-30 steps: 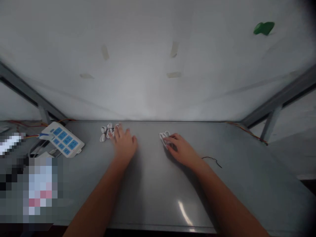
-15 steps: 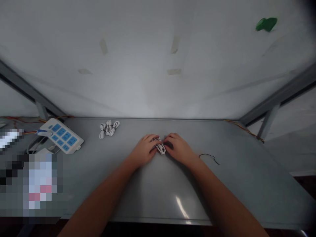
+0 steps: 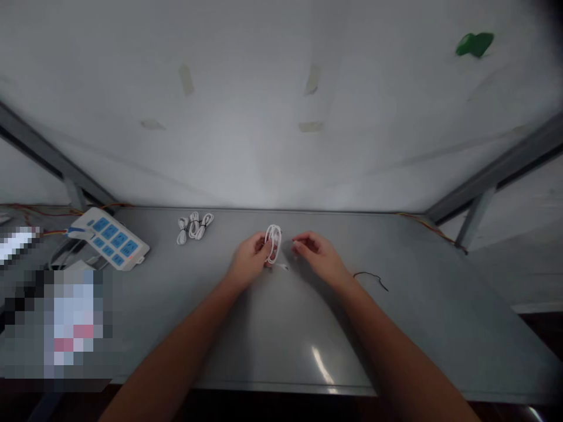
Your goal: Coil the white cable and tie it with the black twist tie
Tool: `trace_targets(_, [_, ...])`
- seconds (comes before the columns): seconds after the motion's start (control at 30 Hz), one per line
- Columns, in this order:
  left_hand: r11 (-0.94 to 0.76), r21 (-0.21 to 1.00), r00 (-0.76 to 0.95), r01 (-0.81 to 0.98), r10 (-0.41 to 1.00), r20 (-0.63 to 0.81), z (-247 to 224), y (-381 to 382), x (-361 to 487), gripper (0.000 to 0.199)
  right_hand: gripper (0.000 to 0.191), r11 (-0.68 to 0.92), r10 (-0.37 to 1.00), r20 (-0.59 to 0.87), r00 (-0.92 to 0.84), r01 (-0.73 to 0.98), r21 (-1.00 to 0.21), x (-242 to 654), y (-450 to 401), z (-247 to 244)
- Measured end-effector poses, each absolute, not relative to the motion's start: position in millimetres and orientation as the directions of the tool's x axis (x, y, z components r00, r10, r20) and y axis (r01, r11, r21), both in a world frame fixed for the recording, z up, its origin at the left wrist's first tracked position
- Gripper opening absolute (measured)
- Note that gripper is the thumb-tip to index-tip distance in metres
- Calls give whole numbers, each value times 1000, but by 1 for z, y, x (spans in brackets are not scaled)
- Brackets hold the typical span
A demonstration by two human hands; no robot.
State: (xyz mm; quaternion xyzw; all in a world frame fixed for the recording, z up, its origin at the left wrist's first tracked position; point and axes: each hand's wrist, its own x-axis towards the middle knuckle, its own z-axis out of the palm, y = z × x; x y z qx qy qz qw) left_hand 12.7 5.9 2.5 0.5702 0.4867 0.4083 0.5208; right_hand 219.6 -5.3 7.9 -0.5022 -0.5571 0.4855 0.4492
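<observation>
My left hand [image 3: 253, 258] pinches a coiled white cable [image 3: 275, 243] over the middle of the grey table [image 3: 281, 351]. The coil stands upright in the fingers, and one loose white end hangs below it. To the right of the coil, a short gap away, is my right hand [image 3: 317, 257], its fingertips pressed together; whatever they hold, if anything, is too small to name. A thin black tie [image 3: 372, 275] lies on the table by my right forearm. Three bundled white cables [image 3: 194, 227] rest at the back left, bound with dark ties.
A white power strip [image 3: 115, 239] with blue sockets lies at the left, wires running from it. Behind the table rises a pale wall [image 3: 264, 152], with a metal frame [image 3: 497, 170] at the right. A blurred patch covers the lower left.
My left hand has lifted and turned the coil upright, slightly to the left. My right hand has come away from the coil, which now shows a loose end.
</observation>
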Motion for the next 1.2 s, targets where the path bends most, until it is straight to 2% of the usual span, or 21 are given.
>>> trace_targets(0.17, [145,979,161,-146,979,-121,3,9,15,29,29,2,980,-17,-199,98,-995,214,-7,4])
trace_targets(0.33, [227,942,151,-246,969,-194,5,8,17,28,37,54,961,26,-275,95,-994,207,-11,0])
trace_targets(0.5, [257,931,216,-261,955,-203,9,4,17,30,32,105,957,41,-289,210,-972,205,-14,3])
trace_targets(0.73, [329,909,254,-255,930,-266,13,2,15,32,23,120,961,39,-274,286,-951,209,-14,7])
trace_targets(0.97, [376,880,340,-291,900,-273,14,3,14,37,29,36,974,-17,-225,228,-973,207,-10,6])
trace_targets(1.2, [375,877,423,-302,877,-229,11,2,11,35,42,-101,977,-105,-185,30,-994,203,-9,5])
